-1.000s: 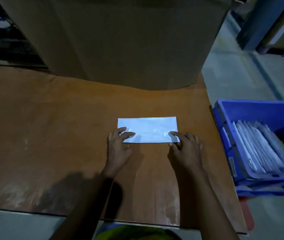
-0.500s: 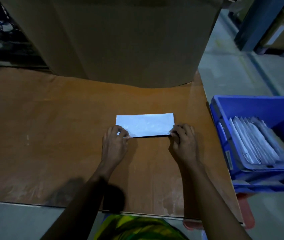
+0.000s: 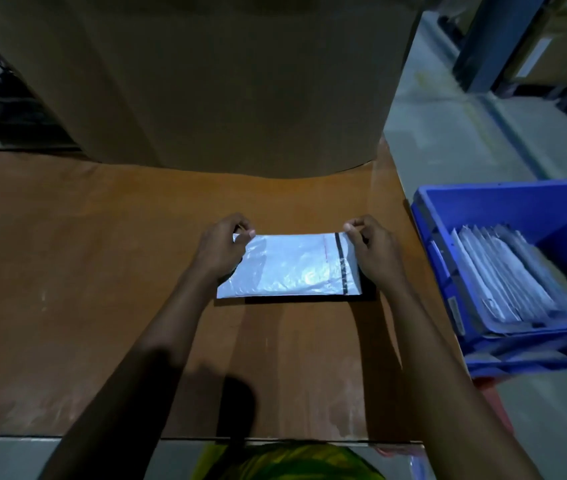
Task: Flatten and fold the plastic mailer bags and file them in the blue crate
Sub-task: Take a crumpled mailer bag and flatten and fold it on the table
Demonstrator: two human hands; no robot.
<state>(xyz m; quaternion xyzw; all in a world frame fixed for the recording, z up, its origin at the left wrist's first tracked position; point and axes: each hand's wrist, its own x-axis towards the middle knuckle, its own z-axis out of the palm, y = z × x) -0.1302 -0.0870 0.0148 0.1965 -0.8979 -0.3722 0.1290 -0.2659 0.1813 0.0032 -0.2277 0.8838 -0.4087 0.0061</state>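
Bare left hand (image 3: 221, 249), bare right hand (image 3: 377, 252), bare forearms (image 3: 152, 348), green and yellow patterned garment (image 3: 292, 462) on torso

Right side of the blue crate (image 3: 517, 206) and top of the cardboard box (image 3: 223, 81) out of view.

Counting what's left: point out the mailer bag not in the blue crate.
The white mailer bag on the table, its far corners pinched by the left hand and right hand. The other bags stand filed inside the blue crate.
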